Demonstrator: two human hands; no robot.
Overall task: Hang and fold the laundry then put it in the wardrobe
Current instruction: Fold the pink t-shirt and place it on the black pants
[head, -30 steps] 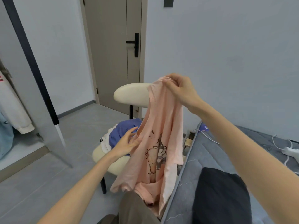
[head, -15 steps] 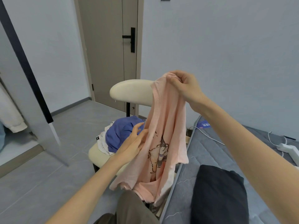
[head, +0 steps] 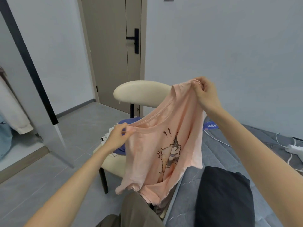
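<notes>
A pale pink T-shirt [head: 155,145] with a cartoon print hangs spread in front of me. My right hand [head: 205,94] grips its upper shoulder, held high on the right. My left hand [head: 118,136] pinches the collar edge lower on the left, so the neckline stretches on a slant between them. The hem drops down to my knee. Behind the shirt, a blue garment [head: 127,122] and white laundry [head: 109,135] lie piled on a cream chair [head: 141,92].
A black folded garment [head: 224,199] lies on the grey bed [head: 219,154] at the right, with a white cable and power strip [head: 293,148] further back. An open wardrobe [head: 11,112] with hanging clothes stands at the left. A closed door [head: 114,46] is straight ahead.
My left hand has moved up from the shirt's body to its collar and pinched it. The shirt has spread open from a bunched hang, showing its neckline and print.
</notes>
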